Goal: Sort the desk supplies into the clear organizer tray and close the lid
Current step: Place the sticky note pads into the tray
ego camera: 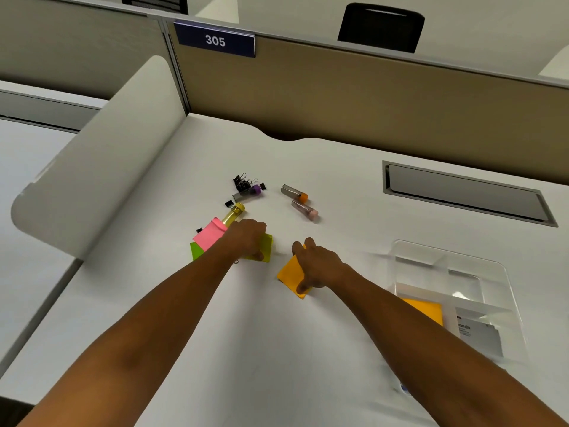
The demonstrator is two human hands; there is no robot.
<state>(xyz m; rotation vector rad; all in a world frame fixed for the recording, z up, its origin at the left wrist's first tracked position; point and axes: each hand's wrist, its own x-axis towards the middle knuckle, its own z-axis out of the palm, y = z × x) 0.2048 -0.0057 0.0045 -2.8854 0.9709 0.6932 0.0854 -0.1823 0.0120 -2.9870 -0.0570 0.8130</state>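
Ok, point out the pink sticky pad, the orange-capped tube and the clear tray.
pink sticky pad [208, 235], head view, middle of its top face
orange-capped tube [295, 192], head view, mid-body
clear tray [509, 280], head view, right rim

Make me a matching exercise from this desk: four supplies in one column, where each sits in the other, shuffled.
Things:
1. orange sticky pad
2. yellow-green sticky pad
3. pink sticky pad
4. binder clips

Places:
A. under the left hand
B. far side of the pile, beside the purple-capped tube
C. under the right hand
D. left of the left hand, overlapping a green pad

Pairs: 1-C, 2-A, 3-D, 4-B
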